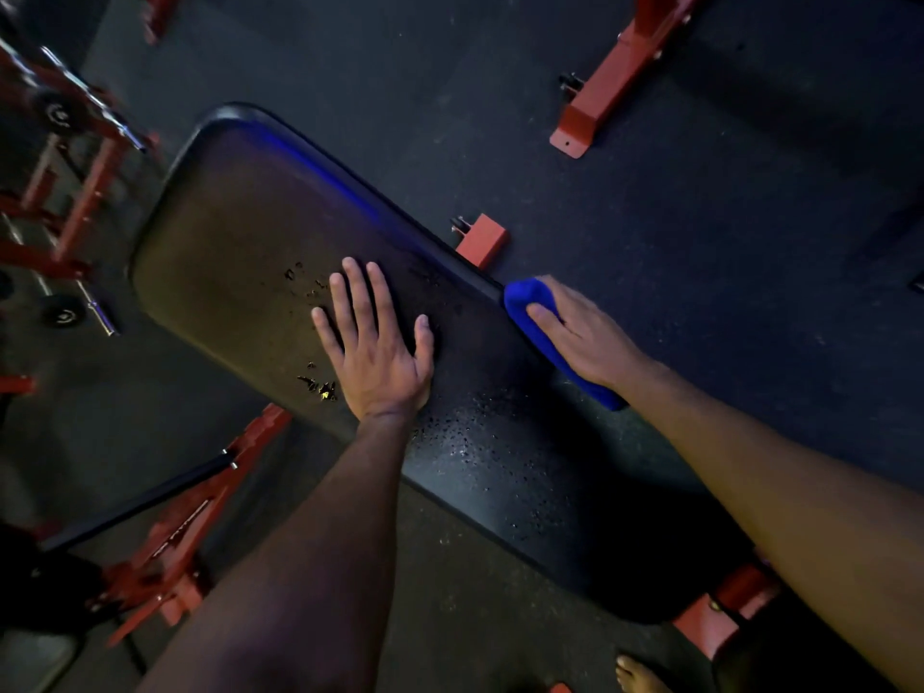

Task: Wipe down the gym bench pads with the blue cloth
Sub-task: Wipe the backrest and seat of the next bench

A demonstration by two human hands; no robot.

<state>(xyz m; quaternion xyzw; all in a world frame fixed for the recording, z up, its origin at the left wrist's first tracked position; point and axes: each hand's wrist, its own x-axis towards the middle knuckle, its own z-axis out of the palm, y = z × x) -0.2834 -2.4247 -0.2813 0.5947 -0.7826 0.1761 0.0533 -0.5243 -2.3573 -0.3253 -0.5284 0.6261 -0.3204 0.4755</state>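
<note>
Forearms fill the foreground, both reaching down to the bench pad (240, 232). Left hand (375, 342) lies flat, fingers spread & straight, palm pressing the pad's top, gripping nothing. Looks like it's bracing. Right hand (580, 332) is over at the pad's far side edge, fingers draped over the blue cloth (535, 317) & pressing it against that edge; can't tell how far the fingers wrap under.

Step in hand, I'd say: wiping the side rim. Top still looks speckled w/ droplets or flecks, plus worn, cracked spots near the left hand, so plenty left to do. Next move prob calls for bringing the cloth up onto the top & lifting the left hand out of the way.

Dim light, blue glow on the rim. Red frame (620, 77) pieces blurred at left; pad's near end is lost in shadow.
</note>
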